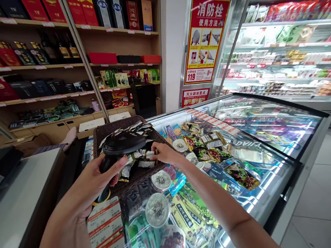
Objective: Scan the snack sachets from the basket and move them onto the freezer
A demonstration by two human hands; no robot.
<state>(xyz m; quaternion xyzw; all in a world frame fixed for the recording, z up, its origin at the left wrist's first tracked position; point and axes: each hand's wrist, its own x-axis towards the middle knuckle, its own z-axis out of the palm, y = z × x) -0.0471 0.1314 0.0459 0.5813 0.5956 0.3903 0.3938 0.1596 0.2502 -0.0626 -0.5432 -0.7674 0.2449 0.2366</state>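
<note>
- L hand (92, 179) closed round the grip of a black handheld barcode scanner (124, 143); thumb lies up along the near side, just under the head.
- R hand (166, 154) comes in from the right over the freezer; fingertips pinch the end of a small foil snack pkt (147, 154) in the basket.
- Pkt's place: inside the brown wicker basket (146, 175), toward its R side, w/ other foil pkts (125, 173) loose around it.
- Key relation: scanner head is just above & L of the pinched pkt, its long axis running L–R w/ a slight rise to the R, so one end faces the R hand. Gap btwn head & pkt looks small; can't tell if they touch.
- Pkt's long axis looks approx. L–R too, but its L end is partly hidden. R hand is nearer to it; L hand sits lower L, scanner btwn.
- Basket is at the L edge of the glass-topped chest freezer (305, 187), near the white desk (33, 188); its support is mostly hidden.
- Price-label strip (105, 230) lies below the L hand's side, w/ ice-cream cups (158, 209) in the freezer to its R.
</note>
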